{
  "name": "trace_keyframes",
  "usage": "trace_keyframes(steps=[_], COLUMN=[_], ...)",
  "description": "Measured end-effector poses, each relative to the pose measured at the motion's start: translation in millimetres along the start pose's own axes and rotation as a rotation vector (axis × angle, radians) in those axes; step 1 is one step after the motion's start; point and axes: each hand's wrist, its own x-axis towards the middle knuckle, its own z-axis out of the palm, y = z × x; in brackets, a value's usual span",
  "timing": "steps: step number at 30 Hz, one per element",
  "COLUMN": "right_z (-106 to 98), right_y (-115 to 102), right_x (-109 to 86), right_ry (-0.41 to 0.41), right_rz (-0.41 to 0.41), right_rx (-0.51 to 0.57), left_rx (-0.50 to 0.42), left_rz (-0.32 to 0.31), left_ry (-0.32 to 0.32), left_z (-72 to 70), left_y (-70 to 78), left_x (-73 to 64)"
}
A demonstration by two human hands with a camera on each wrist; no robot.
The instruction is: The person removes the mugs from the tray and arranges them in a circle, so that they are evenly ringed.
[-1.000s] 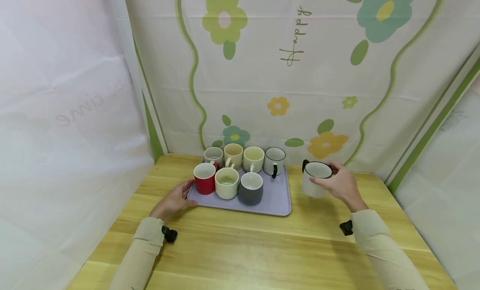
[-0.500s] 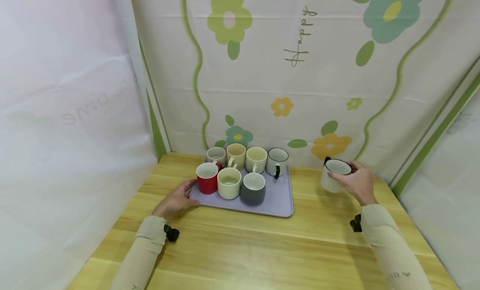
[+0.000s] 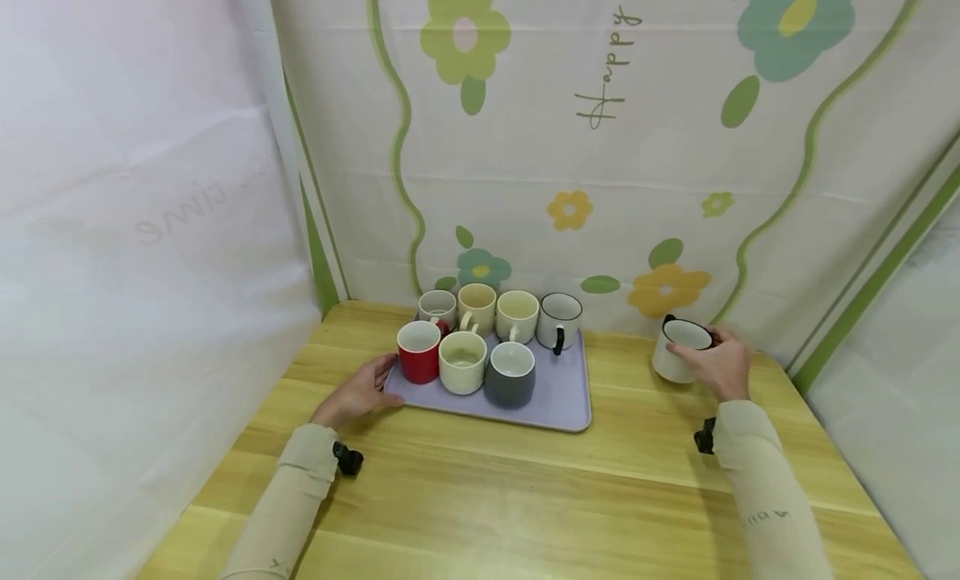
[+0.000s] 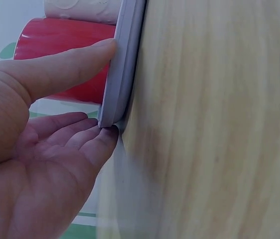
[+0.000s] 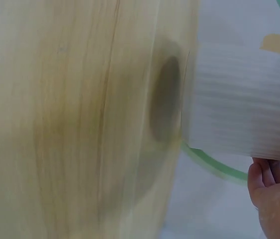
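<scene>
Nearest the camera, two beige cloth sleeves [image 3: 772, 488] with broad cuffs and a small black device at each wrist; under them, the yellow-brown wooden bench [image 3: 487, 497], streaked with straight grain.

Left hand [image 3: 358, 394] gripped the near left corner of a flat lilac rectangular tray [image 3: 562, 401], thumb along the near edge, fingertips at the side. The tray had a low raised rim, rounded corners and a matt look; it lay on the bench.

Tray's near row, left to right: a glossy red cylindrical mug [image 3: 420, 365] with white interior, a squat cream mug [image 3: 462, 372], a round-bellied dark grey mug [image 3: 512, 387], white inside.

Right hand [image 3: 723, 367] pinched a white cylindrical mug with black rim and handle [image 3: 673, 365], thumb on the near wall, fingers round the far side. The wrist view showed fine lengthwise ribbing. The mug was mouth up, right of the tray and well apart; base contact with the bench could not be told.

Tray's far row: an off-white mug [image 3: 437, 307], a tan-yellow mug [image 3: 483, 313], a pale yellow mug [image 3: 517, 326], a second black-rimmed white mug [image 3: 558, 334].

Behind, creased white cloth [image 3: 637, 155] printed with flowers.
</scene>
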Motion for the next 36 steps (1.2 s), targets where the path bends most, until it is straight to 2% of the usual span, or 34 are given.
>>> trace_keyframes(steps=[9,19,23,27,36], right_z=[8.0,14.8,13.2,4.2,-15.5], right_y=[11.7,17.7,19.1,14.8,-13.5], right_x=[4.0,5.7,6.9,5.5,-2.1], right_ry=[0.006,0.023,0.008,-0.052,-0.165], right_rz=[0.065,0.105,0.071,0.007,-0.09], right_rx=[0.02,0.089,0.052,-0.022,-0.065], left_rx=[-0.023,0.001,-0.005,-0.002,0.014], left_rz=[0.009,0.011,0.009,0.006,-0.011], left_ry=[-0.016,-0.006,-0.007,-0.008,0.0], left_z=[-1.3,-0.8,-1.3,-1.4,-1.5], left_y=[-0.6,-1.2,-0.2,0.5,-0.6], left_x=[1.3,2.4,2.1,2.1,2.3])
